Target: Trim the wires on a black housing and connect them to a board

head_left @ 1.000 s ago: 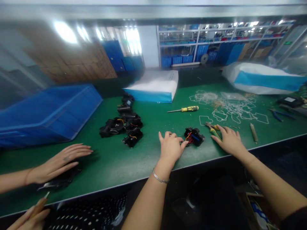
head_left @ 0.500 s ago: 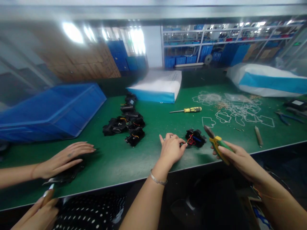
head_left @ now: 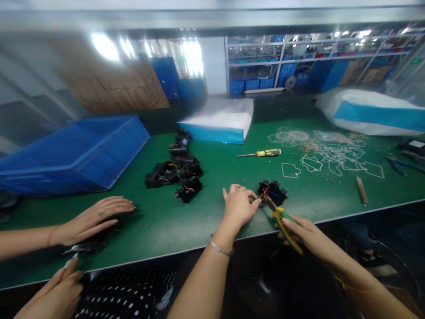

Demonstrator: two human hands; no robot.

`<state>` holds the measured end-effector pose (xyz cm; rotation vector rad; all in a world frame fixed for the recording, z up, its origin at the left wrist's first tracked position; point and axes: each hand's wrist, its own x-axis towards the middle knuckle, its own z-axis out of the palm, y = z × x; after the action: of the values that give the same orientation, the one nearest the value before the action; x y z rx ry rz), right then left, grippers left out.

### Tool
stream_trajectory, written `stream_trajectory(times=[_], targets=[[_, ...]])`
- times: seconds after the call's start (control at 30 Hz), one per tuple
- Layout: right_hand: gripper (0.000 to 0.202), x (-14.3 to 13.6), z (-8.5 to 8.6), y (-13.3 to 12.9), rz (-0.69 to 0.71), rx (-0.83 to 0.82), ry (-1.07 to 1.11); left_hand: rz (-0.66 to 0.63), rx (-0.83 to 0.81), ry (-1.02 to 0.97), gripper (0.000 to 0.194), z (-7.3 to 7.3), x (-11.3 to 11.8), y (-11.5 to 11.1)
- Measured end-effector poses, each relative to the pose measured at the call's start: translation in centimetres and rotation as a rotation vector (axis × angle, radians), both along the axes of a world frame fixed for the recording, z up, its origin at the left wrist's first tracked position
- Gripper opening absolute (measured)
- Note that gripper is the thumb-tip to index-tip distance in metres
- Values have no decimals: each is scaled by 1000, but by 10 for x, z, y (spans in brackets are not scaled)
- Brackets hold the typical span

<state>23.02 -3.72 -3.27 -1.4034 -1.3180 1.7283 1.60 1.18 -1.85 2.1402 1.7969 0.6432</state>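
While the left hand (head_left: 239, 206) pinches the wires of a small black part (head_left: 272, 191) near the front edge of the green table (head_left: 215, 170), the right hand (head_left: 303, 230) grips a pair of green-and-yellow pliers (head_left: 280, 217), their nose touching the red wires on the part's near side. The part sits flat on the table, just right of the left hand's closed fingertips. To the left, a pile of similar black parts (head_left: 175, 170) lies in the middle of the table, well apart from the one being worked on. A yellow-handled screwdriver (head_left: 260, 153) rests farther back, with a scatter of white plastic outlines (head_left: 328, 155) to its right. A blue bin (head_left: 73, 150) lies tipped at the far left. At the near left edge, a co-worker's hand (head_left: 94, 217) lies flat over a dark object, and their other hand (head_left: 56, 292) holds a thin tool below it.
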Motion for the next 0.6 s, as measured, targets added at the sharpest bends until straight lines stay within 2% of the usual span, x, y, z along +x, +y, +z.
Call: stream_trajectory(times=[0.13,0.27,0.4,0.6], targets=[[44,-2,2,-4,-96,-141,161,11,26,16,14,-5,2,2],[38,-4,11,-5,-144,-205,344,27,20,12,12,-8,5,3],[34,-6,15,-3,-129,-310,439,31,20,-9,13,-8,8,3],[35,-9,4,5,-50,-452,474,32,8,-47,11,-11,10,1]])
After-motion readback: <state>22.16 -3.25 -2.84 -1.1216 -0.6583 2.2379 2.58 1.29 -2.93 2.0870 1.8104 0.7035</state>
